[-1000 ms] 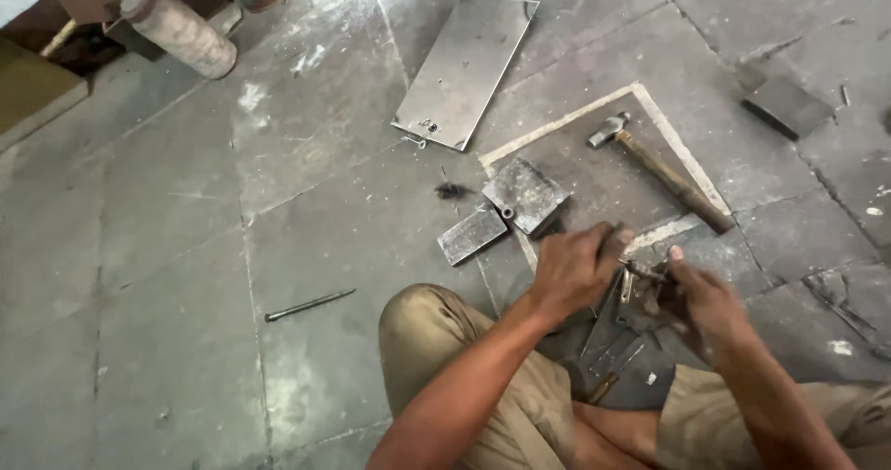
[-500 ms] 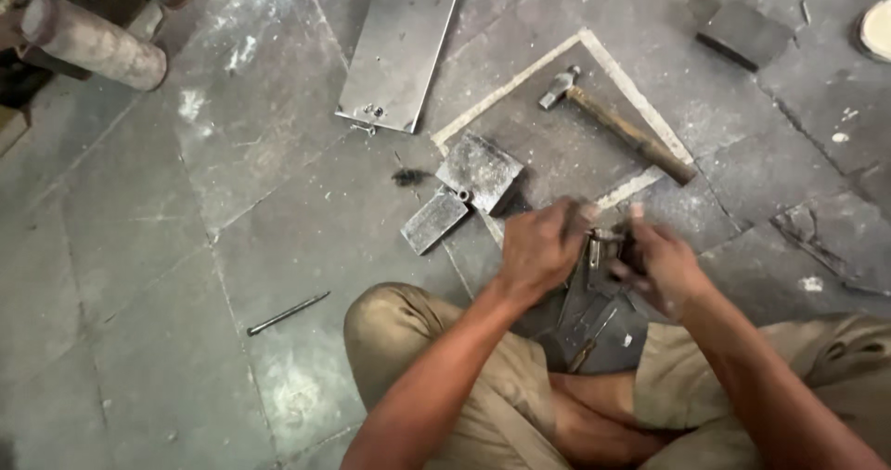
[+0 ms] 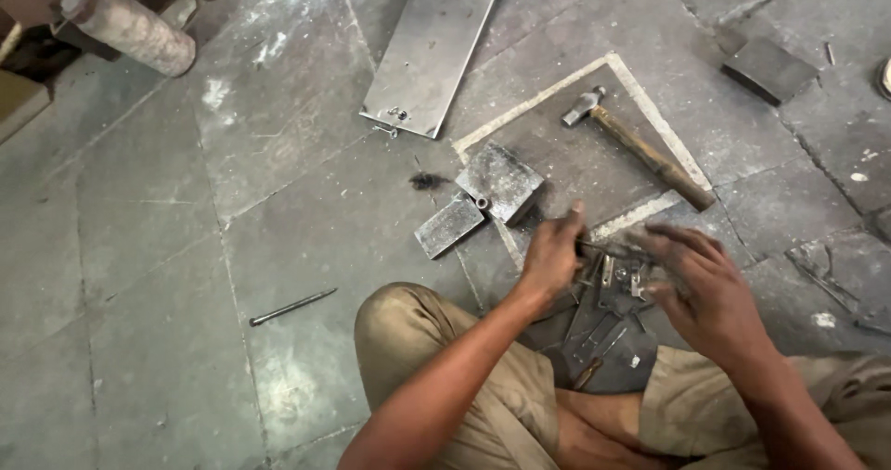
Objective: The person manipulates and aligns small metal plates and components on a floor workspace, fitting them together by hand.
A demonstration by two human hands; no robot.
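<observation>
I sit cross-legged on a stone floor with both hands over a dark metal plate (image 3: pixel 608 345) that carries several small metal pieces (image 3: pixel 617 275). My left hand (image 3: pixel 549 258) is closed around a thin dark metal rod (image 3: pixel 605 245) that sticks out to the right. My right hand (image 3: pixel 703 286) hovers just right of the pieces with its fingers spread and blurred; nothing shows in it. The two hands are a short gap apart.
A wooden-handled hammer (image 3: pixel 640 150) lies beyond the hands. Two grey metal blocks (image 3: pixel 499 180) (image 3: pixel 448 225) sit to the left of it. A long metal sheet (image 3: pixel 432 48), a dark block (image 3: pixel 768 69), a thin floor rod (image 3: pixel 292 307) and a grey cylinder (image 3: pixel 125 26) lie farther off.
My hands, close together on the small pieces before, have drawn apart. The right hand's fingers have spread open. The view has shifted slightly.
</observation>
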